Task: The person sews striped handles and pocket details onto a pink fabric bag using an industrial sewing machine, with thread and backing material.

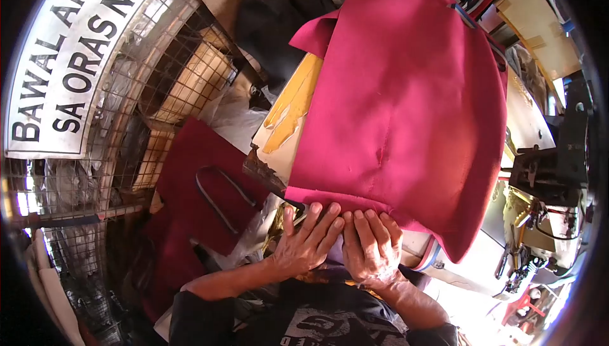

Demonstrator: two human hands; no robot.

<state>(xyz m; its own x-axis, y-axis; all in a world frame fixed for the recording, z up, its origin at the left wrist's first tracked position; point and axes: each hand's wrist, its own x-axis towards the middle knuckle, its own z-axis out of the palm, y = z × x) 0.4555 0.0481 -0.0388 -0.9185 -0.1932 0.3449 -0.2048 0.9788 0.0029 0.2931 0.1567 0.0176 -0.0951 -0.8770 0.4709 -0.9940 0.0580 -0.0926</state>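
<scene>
A large sheet of deep pink-red fabric [399, 92] lies over the worktable, with its near edge turned up in a narrow fold [339, 199]. At that folded edge, my left hand [306, 239] rests with its fingers stretched out and slightly spread. Beside it, almost touching, my right hand [371, 248] lies with straight fingers on the same edge. Both sets of fingertips press on or against the fold. The thumb of my right hand is not clearly visible. At the far left, one corner of the fabric [315, 34] is flipped over.
A sewing machine [542, 181] stands at the right. Yellow torn padding [295, 105] shows under the fabric's left side. More dark red fabric [196, 181] hangs at the left with a grey curved strip [222, 197] on it. Behind is wire mesh [152, 60] with a lettered sign [70, 67].
</scene>
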